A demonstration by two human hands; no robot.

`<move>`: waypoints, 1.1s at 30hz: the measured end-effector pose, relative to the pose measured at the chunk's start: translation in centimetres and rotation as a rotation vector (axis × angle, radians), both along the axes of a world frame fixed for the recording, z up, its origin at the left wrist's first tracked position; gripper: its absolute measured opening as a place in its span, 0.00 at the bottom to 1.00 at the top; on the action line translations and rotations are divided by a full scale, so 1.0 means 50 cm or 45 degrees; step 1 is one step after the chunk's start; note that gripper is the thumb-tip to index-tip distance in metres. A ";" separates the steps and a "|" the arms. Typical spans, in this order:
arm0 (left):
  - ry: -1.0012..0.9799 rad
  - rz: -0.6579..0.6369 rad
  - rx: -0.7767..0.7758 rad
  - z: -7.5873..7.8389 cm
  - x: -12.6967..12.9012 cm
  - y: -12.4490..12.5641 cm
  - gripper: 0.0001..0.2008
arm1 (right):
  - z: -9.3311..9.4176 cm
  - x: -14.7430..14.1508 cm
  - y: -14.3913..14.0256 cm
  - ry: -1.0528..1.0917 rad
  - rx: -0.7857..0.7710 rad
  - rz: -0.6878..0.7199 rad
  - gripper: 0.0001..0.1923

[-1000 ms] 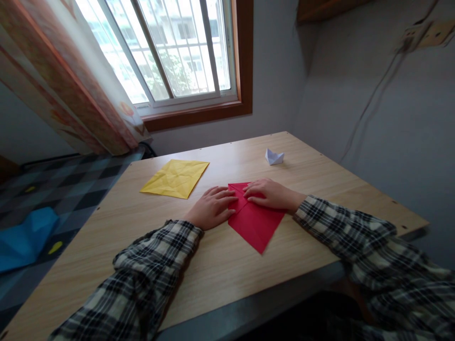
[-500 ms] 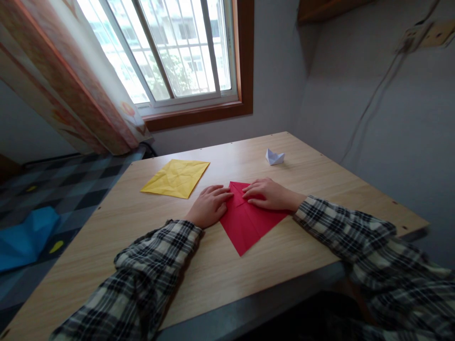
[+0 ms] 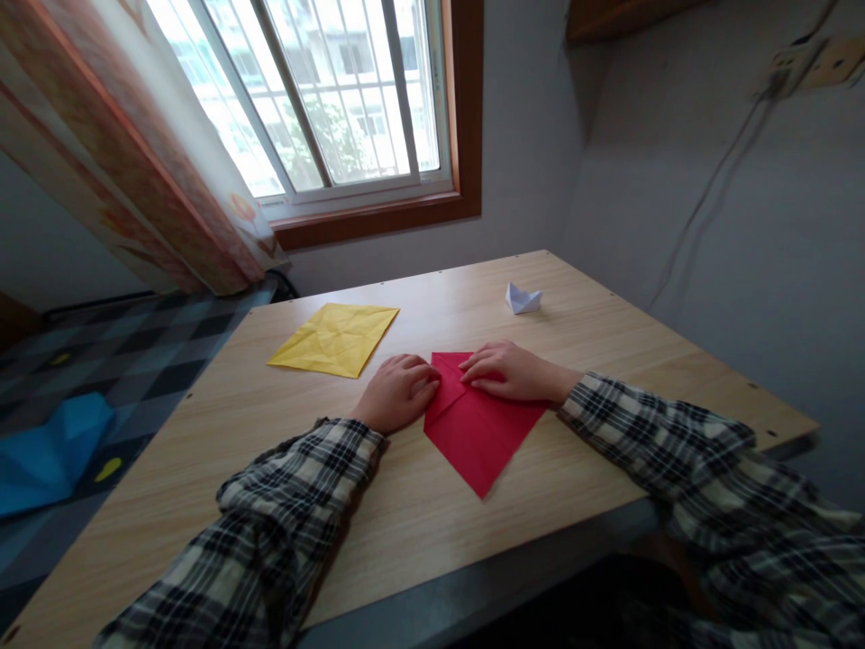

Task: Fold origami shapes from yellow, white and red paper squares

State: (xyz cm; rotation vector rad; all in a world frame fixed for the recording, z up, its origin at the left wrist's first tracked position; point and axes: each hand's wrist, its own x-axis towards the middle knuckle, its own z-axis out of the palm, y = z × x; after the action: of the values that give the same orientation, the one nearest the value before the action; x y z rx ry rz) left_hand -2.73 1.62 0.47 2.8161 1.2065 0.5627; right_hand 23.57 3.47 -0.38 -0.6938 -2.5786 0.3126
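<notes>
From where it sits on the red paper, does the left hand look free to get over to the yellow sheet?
Probably yes. The left hand rests at the red paper's left edge, and only bare table lies between it and the yellow sheet.

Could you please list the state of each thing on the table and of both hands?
Red paper: folded, lying flat, one corner pointing toward the near table edge.
Yellow paper: creased, unfolded, lying flat, untouched.
White paper boat: folded, standing alone near the far right.
Left hand: fingers curled, touching the red paper's left edge.
Right hand: flat, pressing on the red paper's top.
</notes>
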 end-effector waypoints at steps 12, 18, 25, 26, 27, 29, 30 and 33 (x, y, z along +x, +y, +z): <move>0.017 -0.001 0.067 -0.012 0.000 0.006 0.10 | 0.004 -0.001 -0.003 0.014 -0.041 0.031 0.11; 0.059 0.013 0.078 -0.011 0.000 0.005 0.11 | 0.003 0.000 -0.001 0.021 -0.038 0.051 0.11; 0.042 0.029 0.086 -0.019 -0.003 0.007 0.16 | 0.005 0.000 -0.003 0.026 -0.050 0.043 0.11; 0.060 0.027 0.073 -0.020 -0.003 0.008 0.17 | 0.005 0.000 -0.003 0.024 -0.050 0.041 0.11; 0.080 0.025 0.056 -0.020 -0.003 0.008 0.17 | 0.005 0.000 -0.004 0.020 -0.050 0.041 0.11; 0.106 0.025 0.027 -0.020 -0.003 0.010 0.18 | 0.005 0.000 -0.004 0.015 -0.050 0.043 0.11; 0.109 0.024 0.019 -0.020 -0.003 0.010 0.18 | 0.005 0.000 -0.004 0.013 -0.051 0.043 0.11; 0.088 0.027 0.010 -0.020 -0.002 0.009 0.18 | 0.004 0.001 -0.003 0.011 -0.055 0.043 0.11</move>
State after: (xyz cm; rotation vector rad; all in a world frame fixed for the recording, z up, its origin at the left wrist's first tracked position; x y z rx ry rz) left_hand -2.86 2.09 -0.53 2.8549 1.2494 0.4757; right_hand 23.61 3.32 -0.19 -0.6635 -2.5844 0.3826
